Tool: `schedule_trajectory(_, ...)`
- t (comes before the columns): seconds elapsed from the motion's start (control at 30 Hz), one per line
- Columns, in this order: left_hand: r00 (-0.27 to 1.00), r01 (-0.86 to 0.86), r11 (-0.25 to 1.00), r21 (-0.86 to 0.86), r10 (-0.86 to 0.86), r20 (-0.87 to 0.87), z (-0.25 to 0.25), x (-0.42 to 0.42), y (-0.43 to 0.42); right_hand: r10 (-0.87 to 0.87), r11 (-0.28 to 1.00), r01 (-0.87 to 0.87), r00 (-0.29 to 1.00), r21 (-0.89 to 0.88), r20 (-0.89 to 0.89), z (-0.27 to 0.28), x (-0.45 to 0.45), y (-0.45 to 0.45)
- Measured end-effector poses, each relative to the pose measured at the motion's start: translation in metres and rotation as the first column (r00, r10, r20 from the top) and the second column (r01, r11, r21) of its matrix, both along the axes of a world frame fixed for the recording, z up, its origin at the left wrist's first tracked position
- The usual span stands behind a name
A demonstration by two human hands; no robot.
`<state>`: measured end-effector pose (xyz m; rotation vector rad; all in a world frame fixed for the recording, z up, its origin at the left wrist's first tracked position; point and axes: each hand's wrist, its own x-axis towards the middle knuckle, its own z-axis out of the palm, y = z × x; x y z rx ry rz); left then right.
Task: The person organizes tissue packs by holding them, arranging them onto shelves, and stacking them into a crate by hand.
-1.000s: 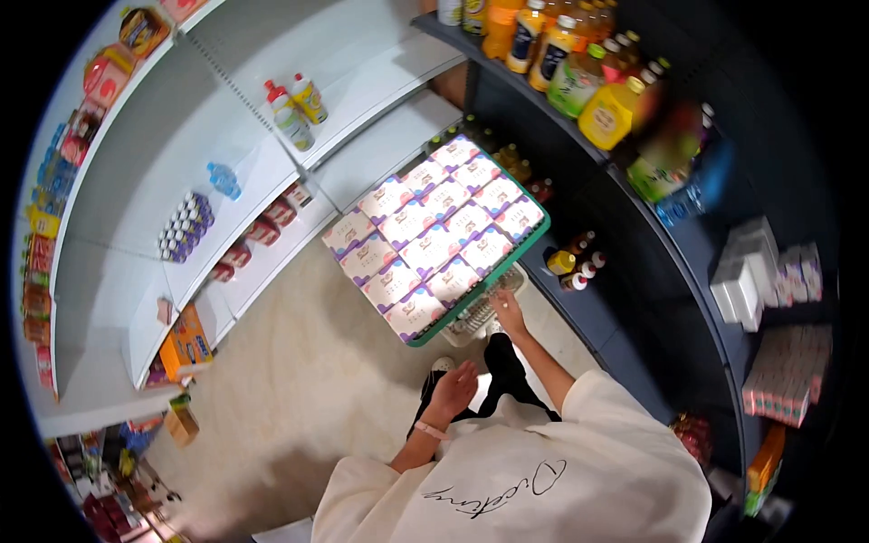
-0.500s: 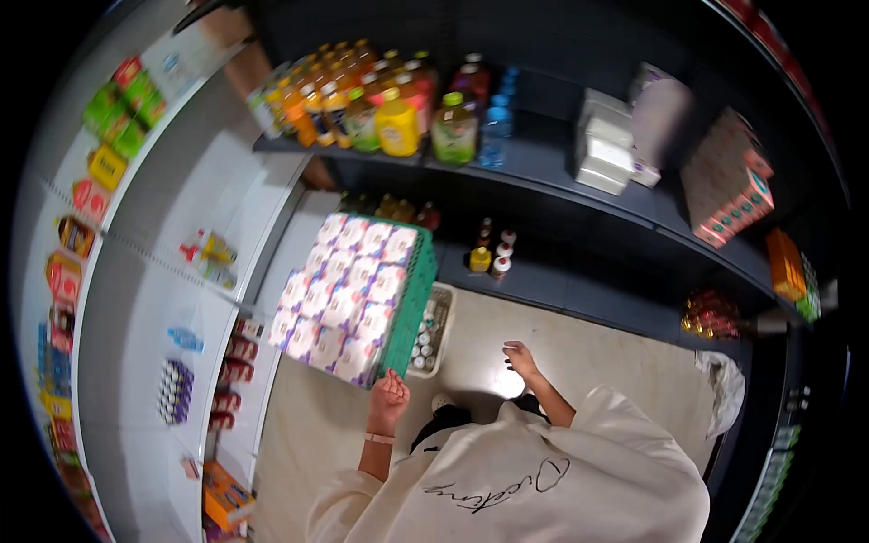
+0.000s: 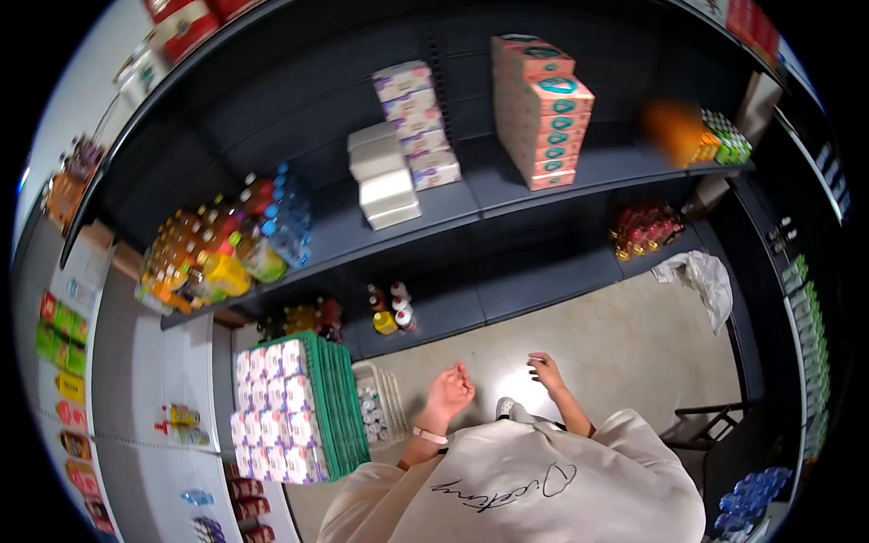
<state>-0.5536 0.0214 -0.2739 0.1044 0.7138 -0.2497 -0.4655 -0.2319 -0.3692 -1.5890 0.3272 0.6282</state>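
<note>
My left hand (image 3: 450, 393), with a band at the wrist, is raised over the floor with its fingers loosely apart and nothing in it. My right hand (image 3: 546, 371) hangs to its right, fingers spread, also without an object. Left of my left hand stand stacked green crates (image 3: 339, 407), topped by white and purple tissue packs (image 3: 276, 412). Between the crates and that hand is a cream basket (image 3: 387, 407) holding small white-capped bottles.
Dark shelves (image 3: 480, 204) cross ahead, bearing drink bottles (image 3: 217, 262), white boxes (image 3: 385, 181), pink boxes (image 3: 548, 118) and red packages (image 3: 644, 228). White shelving (image 3: 149, 362) stands left. A white plastic bag (image 3: 706, 285) lies at right.
The view has turned right, so the crates and basket appear farther left. My left hand, earlier beside the crates' corner, is now apart from them. More of the dark shelving shows.
</note>
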Motion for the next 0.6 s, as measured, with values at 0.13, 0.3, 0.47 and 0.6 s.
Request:
schedule_trajectory(0.13, 0.995, 0.103, 0.995, 0.005, -0.103, 0.019, -0.003, 0.049, -0.048, -0.195, 0.980, 0.194, 0.981, -0.045, -0.007, -0.002, 0.022, -0.068)
schedule_trajectory(0.3, 0.991, 0.120, 0.992, 0.033, -0.122, 0.052, -0.004, 0.072, -0.071, -0.193, 0.981, 0.192, 0.979, -0.021, -0.066, -0.007, 0.040, -0.088)
schedule_trajectory(0.47, 0.989, 0.074, 0.969, 0.234, -0.101, 0.105, -0.054, 0.103, -0.053, -0.054, 0.996, 0.060, 0.994, 0.065, -0.093, 0.007, 0.087, -0.046)
schedule_trajectory(0.6, 0.986, 0.013, 0.912, 0.410, -0.079, 0.145, -0.042, 0.164, -0.031, 0.019, 0.987, -0.018, 1.000, 0.158, -0.007, 0.037, 0.145, 0.007)
